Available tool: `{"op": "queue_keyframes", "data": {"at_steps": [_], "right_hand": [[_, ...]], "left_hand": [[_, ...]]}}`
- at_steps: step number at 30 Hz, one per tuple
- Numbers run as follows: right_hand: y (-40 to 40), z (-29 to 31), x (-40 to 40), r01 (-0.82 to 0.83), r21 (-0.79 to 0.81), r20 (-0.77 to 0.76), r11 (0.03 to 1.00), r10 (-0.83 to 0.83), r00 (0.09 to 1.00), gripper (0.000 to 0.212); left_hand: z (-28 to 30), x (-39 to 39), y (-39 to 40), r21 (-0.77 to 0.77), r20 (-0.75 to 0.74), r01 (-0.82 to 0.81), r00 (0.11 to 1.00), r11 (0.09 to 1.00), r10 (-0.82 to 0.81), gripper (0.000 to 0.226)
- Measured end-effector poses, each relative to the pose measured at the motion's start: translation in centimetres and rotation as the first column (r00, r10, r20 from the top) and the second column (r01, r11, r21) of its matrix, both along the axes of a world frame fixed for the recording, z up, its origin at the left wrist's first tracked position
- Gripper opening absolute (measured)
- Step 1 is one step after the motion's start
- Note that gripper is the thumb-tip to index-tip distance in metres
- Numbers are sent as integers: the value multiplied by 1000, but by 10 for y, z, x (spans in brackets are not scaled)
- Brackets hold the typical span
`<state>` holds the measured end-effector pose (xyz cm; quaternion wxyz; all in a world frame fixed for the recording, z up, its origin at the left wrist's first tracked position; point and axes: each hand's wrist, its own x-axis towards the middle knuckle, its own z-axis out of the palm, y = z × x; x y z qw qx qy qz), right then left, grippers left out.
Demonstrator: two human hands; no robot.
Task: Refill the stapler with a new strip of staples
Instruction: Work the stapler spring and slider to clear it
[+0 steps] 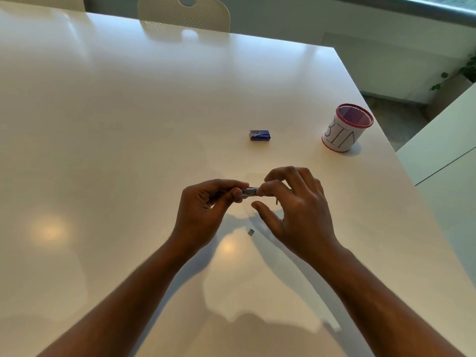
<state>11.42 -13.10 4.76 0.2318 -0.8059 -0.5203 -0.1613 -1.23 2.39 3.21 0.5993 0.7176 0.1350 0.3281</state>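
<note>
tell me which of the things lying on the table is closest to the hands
The small staple piece, lying just below the right hand. The blue staple box and the mesh cup marked BIN sit farther off.

Both bare forearms reach up from the bottom corners of the frame and meet just below centre. The left hand is turned palm inward, fingers curled, thumb and fingertips pinching the small metal stapler at its left end. The right hand arches over from the right, back of the hand up, forefinger and thumb nipping the right end, the other fingers bent and fanned loosely above, lifted clear.
</note>
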Motion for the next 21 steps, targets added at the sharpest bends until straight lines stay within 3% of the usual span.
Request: {"op": "queue_keyframes", "data": {"at_steps": [7,14,21], "right_hand": [[2,4,-1,16,-63,-45,998,-19,999,22],[-5,-4,-4,56,166,43,985,-64,997,19],[-6,-12,-10,76,187,94,979,-95,991,24]], "left_hand": [[-5,1,-1,-5,-42,-23,999,1000,23,21],[0,3,-3,-103,10,4,1000,995,-3,17],[1,3,-3,-232,24,23,1000,972,-18,19]]}}
